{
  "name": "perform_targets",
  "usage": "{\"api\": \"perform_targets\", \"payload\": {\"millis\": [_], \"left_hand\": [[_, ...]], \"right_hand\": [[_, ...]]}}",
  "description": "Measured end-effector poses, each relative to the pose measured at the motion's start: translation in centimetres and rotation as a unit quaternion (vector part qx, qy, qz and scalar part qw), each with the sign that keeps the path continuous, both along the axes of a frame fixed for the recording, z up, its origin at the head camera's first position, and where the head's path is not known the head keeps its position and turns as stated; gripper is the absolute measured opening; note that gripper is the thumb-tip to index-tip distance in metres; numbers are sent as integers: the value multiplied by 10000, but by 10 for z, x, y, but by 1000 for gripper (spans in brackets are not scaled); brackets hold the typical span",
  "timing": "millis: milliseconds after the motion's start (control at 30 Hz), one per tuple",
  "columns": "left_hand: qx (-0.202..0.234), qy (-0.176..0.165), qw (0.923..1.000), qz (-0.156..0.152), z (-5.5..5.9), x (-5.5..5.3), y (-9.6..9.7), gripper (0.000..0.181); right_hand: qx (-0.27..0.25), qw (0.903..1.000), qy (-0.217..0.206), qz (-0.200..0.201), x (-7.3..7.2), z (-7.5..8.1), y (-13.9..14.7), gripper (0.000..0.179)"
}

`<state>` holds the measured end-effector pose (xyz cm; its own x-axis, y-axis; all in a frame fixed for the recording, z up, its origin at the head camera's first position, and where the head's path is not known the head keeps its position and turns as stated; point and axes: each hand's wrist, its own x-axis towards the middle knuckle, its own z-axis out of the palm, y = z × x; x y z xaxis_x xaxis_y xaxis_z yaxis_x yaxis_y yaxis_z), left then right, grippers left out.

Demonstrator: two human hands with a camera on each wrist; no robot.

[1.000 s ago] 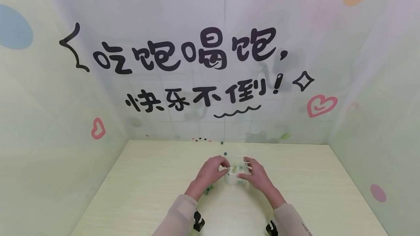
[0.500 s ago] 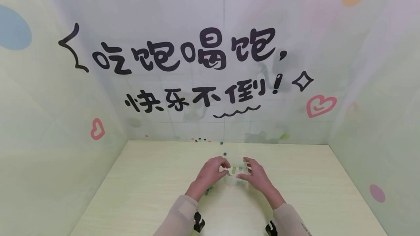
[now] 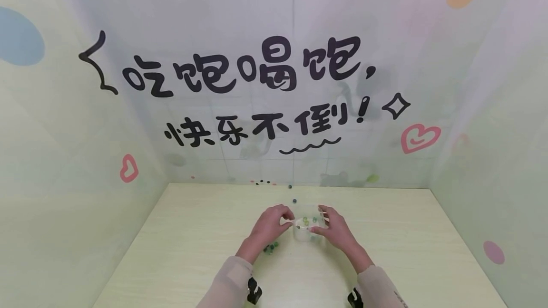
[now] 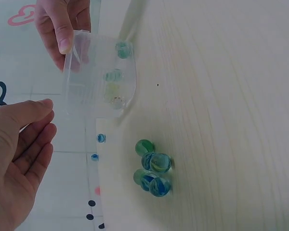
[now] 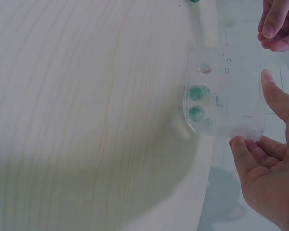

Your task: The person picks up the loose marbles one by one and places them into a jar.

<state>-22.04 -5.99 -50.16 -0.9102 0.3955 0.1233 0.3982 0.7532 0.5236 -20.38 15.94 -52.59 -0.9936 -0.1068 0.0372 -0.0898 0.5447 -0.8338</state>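
Observation:
A clear plastic container (image 3: 302, 236) with several green and yellowish marbles (image 5: 196, 93) inside stands on the table. At its right side my right hand (image 3: 338, 232) holds the wall near the rim, thumb in front and fingers toward the back. In the left wrist view a small gap separates my left hand (image 4: 12, 154) from the container (image 4: 77, 98). Its thumb and fingers are loosely bent, with nothing between them. Several green and blue marbles (image 4: 160, 163) lie clustered on the table, close to my left forearm in the head view.
Beyond the container, two blue marbles (image 3: 294, 201) lie apart on the pale wooden table (image 3: 205, 232). A printed fabric backdrop (image 3: 239, 165) rises behind the table's far edge, with side walls at left and right. Black wrist mounts (image 3: 254, 291) hang below the sleeves.
My left hand has shifted slightly left, away from the container's rim. The right hand and the container have stayed in place, while the marbles inside have shifted slightly.

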Motion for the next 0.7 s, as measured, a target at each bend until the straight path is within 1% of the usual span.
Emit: {"api": "perform_targets", "payload": {"millis": [200, 367, 467, 700], "left_hand": [[-46, -16, 10000, 67, -1, 2, -6, 9], [46, -92, 9999, 105, -2, 3, -11, 10], [72, -139, 9998, 141, -4, 4, -15, 10], [-20, -113, 9997, 204, -8, 4, -24, 10]], "right_hand": [[1, 10000, -6, 8, 0, -1, 1, 73], [-2, 10000, 3, 25, 0, -2, 1, 74], [0, 10000, 1, 46, 0, -2, 2, 75], [-62, 9999, 15, 90, 0, 0, 2, 76]]}}
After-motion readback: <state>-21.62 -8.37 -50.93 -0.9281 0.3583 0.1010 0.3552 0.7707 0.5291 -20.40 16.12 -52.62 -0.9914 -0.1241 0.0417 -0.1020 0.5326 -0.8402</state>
